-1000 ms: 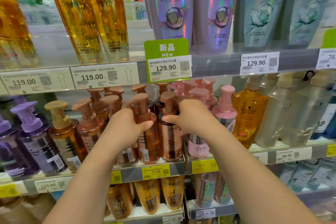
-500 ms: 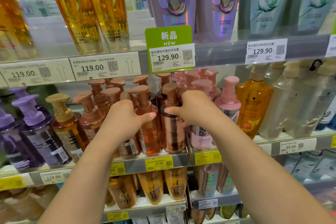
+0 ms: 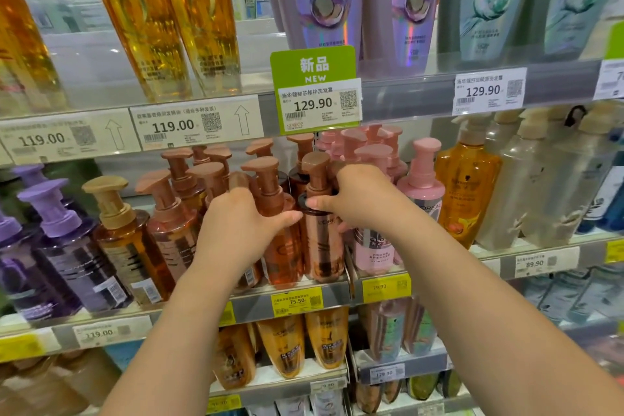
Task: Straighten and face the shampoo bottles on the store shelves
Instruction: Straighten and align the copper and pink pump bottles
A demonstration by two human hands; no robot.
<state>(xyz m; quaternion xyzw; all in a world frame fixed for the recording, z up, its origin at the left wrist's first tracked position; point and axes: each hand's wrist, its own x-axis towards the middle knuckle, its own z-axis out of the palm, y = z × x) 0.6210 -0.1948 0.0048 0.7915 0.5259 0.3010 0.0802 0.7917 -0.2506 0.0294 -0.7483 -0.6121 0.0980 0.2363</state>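
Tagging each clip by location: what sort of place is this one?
Most likely a shop's hair-care aisle: tiered shelves packed with rows of pump bottles, price tags clipped along each shelf edge, and a green "NEW" sign.

Green shelf sign (image 3: 314, 65), above the right hand's (image 3: 363, 199) fingertips: "新品 NEW"; its price tag (image 3: 319, 104) reads 129.90. Upper-rail tags: 119.00 (image 3: 196, 127), 119.00 (image 3: 50, 138), 129.90 (image 3: 488, 91). Rose-gold pump bottle (image 3: 324, 246), under the right thumb: "L'ORE…". Pink bottle (image 3: 423, 203), just right of the fingers: "L'OREAL". Lower-rail tags: 75.50 (image 3: 297, 301), 89.90 (image 3: 535, 263).
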